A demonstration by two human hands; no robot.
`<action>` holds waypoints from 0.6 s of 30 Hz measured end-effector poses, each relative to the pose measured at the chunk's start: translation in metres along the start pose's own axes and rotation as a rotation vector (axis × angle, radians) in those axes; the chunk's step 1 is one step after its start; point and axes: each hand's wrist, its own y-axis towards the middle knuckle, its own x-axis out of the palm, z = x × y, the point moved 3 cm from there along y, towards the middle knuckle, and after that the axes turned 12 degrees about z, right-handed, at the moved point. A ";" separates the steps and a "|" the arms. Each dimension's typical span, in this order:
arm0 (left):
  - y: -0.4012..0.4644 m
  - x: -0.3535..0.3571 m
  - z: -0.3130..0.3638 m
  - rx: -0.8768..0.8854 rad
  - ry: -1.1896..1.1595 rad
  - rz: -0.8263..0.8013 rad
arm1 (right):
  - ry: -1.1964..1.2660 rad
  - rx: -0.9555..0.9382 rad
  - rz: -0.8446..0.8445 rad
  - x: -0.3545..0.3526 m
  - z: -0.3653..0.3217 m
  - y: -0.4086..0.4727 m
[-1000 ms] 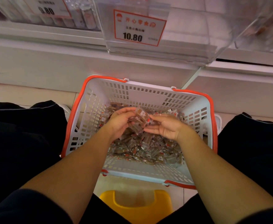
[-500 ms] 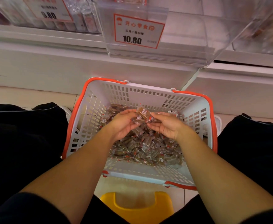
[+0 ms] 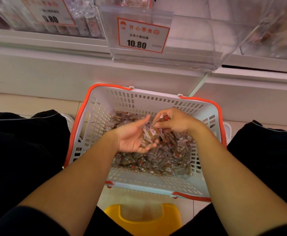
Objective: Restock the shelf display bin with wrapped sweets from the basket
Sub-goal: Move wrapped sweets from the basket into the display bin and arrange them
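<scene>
1. the wrapped sweets (image 3: 158, 155) lie heaped in the white basket with orange rim (image 3: 95, 116) in the middle of the frame, on the tiled floor (image 3: 28, 106) between the person's knees.
2. the left hand (image 3: 132, 138) is palm up over the heap, its fingers relaxed and cupped under a small pile of sweets (image 3: 149, 135).
3. the right hand (image 3: 175, 121), just beside it toward the upper right, pinches one sweet (image 3: 161, 119) between thumb and fingertips.
4. the sweets look small and light, in clear crinkly wrappers that are probably slick, so loose ones may slide off a tilted palm; a cupped handful should carry better than single pinches, and a twisted wrapper end gives the surest hold on one piece.
5. the clear display bin (image 3: 190, 48) sits on the shelf at the top centre, with a price tag reading 10.80 (image 3: 141, 35) on its front; it looks nearly bare through the front.
6. another bin with a tag (image 3: 50, 14) stands at the upper left, and a yellow stool (image 3: 144, 217) shows at the bottom centre.
</scene>
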 end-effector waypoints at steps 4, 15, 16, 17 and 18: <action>0.001 -0.002 -0.001 0.082 -0.010 0.152 | 0.009 -0.065 0.089 -0.005 -0.008 -0.002; 0.001 -0.012 0.009 0.239 -0.105 0.357 | 0.228 -0.150 0.364 -0.031 -0.017 -0.007; 0.001 -0.014 0.010 0.258 -0.138 0.359 | 0.253 -0.161 0.392 -0.033 -0.018 -0.007; 0.000 -0.015 0.011 0.280 -0.168 0.359 | 0.268 -0.161 0.385 -0.034 -0.018 -0.006; -0.002 -0.016 0.013 0.300 -0.189 0.354 | 0.272 -0.150 0.335 -0.034 -0.018 -0.005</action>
